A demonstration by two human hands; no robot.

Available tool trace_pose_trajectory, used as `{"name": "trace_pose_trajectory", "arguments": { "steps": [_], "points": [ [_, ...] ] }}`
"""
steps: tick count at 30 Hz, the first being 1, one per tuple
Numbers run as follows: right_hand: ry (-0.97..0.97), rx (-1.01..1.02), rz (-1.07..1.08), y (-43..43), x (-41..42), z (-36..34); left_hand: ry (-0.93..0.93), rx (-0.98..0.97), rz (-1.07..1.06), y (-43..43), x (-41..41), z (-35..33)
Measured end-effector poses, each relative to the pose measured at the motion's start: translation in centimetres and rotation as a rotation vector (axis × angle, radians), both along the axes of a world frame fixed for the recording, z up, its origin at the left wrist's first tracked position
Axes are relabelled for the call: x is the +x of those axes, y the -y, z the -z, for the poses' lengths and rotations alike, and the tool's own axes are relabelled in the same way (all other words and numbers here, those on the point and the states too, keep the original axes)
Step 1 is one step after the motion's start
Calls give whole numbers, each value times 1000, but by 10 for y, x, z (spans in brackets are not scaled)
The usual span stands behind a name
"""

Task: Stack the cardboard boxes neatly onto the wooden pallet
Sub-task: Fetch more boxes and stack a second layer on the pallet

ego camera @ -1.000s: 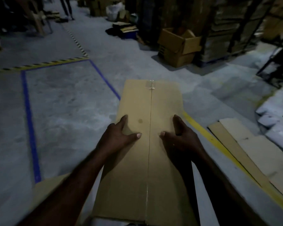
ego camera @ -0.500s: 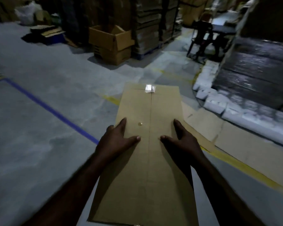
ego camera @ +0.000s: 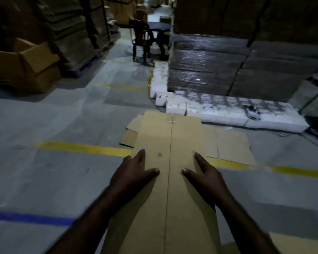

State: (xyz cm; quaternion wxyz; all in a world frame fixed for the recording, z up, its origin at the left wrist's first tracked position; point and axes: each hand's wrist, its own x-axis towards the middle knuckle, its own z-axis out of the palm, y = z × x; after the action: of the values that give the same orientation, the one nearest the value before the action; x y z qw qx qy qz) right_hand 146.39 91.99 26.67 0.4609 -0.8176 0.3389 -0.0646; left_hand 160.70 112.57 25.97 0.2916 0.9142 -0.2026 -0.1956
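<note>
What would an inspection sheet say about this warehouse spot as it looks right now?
Surface: grey concrete floor, with a yellow line and a blue line.
Job's things: long cardboard box, centre seam up, under both hands; wooden pallet not seen.
Clutter: flattened cardboard sheets across the yellow line; white blocks in a row beyond.
Hands: left hand and right hand rest flat on the box top, fingers straight, either side of the seam.
Cables: nothing seen.
Surroundings: wrapped stack ahead right, open carton left, chair and table at the back; dim light.
</note>
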Motion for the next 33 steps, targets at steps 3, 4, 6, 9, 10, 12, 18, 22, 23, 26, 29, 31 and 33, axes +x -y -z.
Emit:
{"name": "trace_pose_trajectory", "arguments": {
  "steps": [3,4,6,9,10,12,18,22,23,26,29,31,33],
  "points": [
    [-43,3,87,32,9,8,1,47,106,50,27,11],
    [-50,7,115,42,13,10,-3,53,144,67,39,13],
    [-58,3,175,60,22,15,-17,64,218,100,63,14],
    [-88,-6,279,86,40,17,9,70,327,148,97,10],
    [-102,-12,310,96,46,17,32,60,358,162,105,6],
    [-109,-22,387,116,57,11,73,6,415,190,120,-2],
    [-176,-107,580,184,58,-12,18,-61,625,301,149,-13],
    [-242,-79,612,227,43,-7,14,1,781,384,149,-9],
    [-243,-62,623,239,39,-4,2,9,811,404,146,-6],
    [-235,-47,679,288,26,9,-13,15,867,467,131,1],
    [-206,-67,745,353,8,15,-22,-6,892,542,113,1],
    [-195,-77,776,400,-7,10,-12,-11,917,598,100,-6],
    [-187,-61,811,443,-25,5,-5,-8,946,651,84,-12]
  ]
}}
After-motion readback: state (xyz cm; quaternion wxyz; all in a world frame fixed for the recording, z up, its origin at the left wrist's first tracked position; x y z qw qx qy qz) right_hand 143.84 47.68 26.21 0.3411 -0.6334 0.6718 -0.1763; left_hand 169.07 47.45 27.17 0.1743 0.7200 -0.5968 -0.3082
